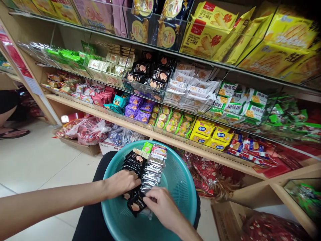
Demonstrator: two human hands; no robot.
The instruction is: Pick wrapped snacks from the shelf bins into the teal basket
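A teal plastic basin (180,187) rests on my lap and holds rows of small snack packets, black ones (134,160) on the left and silver ones (152,170) beside them. My left hand (122,183) lies on the black packets, fingers curled around their near end. My right hand (162,204) pinches one black packet (135,206) at the front of the row. A green packet (147,146) and a red-topped packet (159,150) sit at the far end of the rows.
Shelves in front hold clear bins of snacks: matching black packets (152,73), white packets (188,87), purple ones (137,108), yellow ones (210,132). Bagged red sweets (87,129) and cardboard boxes (225,219) stand on the floor. Another person's sandalled foot (12,132) is at far left.
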